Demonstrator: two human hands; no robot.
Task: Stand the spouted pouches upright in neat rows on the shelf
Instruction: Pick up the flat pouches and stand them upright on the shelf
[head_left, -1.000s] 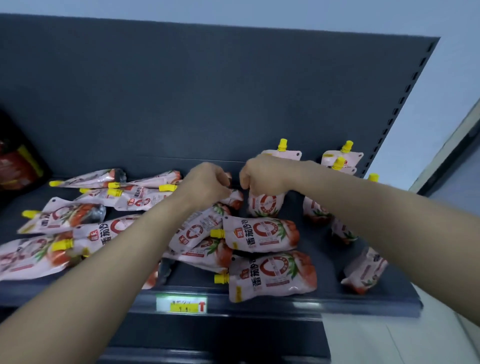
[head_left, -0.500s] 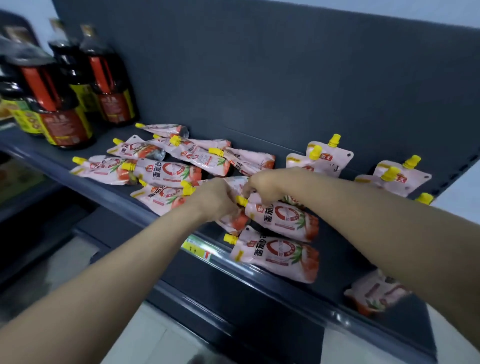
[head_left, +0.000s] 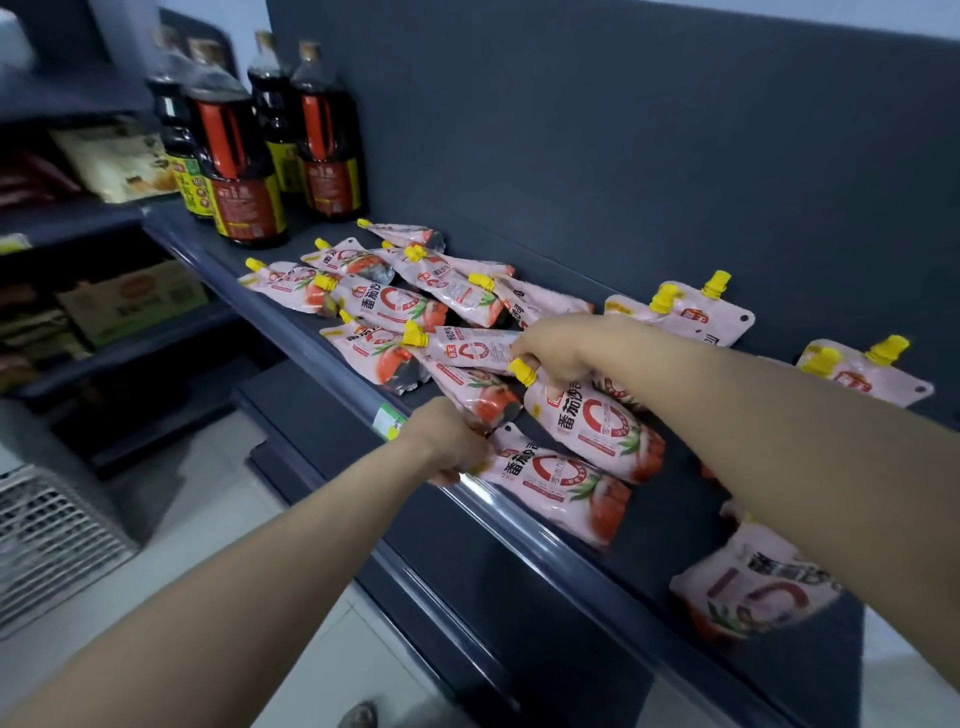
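Several pink spouted pouches with yellow caps lie flat in a heap on the dark grey shelf. My right hand grips the yellow spout end of a lying pouch. My left hand is closed on the spout end of the front pouch at the shelf's front edge. Two pouches stand upright against the back panel, two more further right. One pouch sits under my right forearm near the front edge.
Tall dark sauce bottles stand at the shelf's left end. A price label is on the front rail. Neighbouring shelves at left hold bags and a cardboard box. A white vented grille sits low on the left.
The view has swung left and closer. My left hand dropped from the heap to the front pouch's spout. My right hand has closed on the spout of the pouch behind it.
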